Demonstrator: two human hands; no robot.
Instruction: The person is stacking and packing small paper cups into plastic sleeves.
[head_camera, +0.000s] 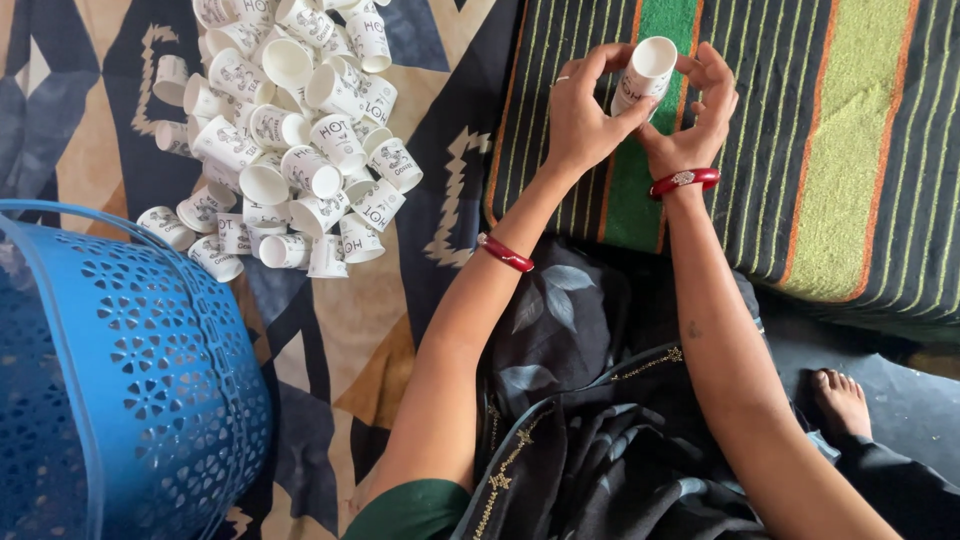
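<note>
While both wrists bend inward, left hand (585, 115) and right hand (705, 110) grip a paper cup (645, 72).

A paper cup (643, 76) sits at one o'clock in the view, between the left hand (585, 115) and the right hand (705, 110), above a striped mat (850, 160). A heap of cups (290, 130) lies on the floor cloth (350, 340) at eleven o'clock. A perforated basket (120, 380) stands at eight o'clock, just below that heap.
</note>
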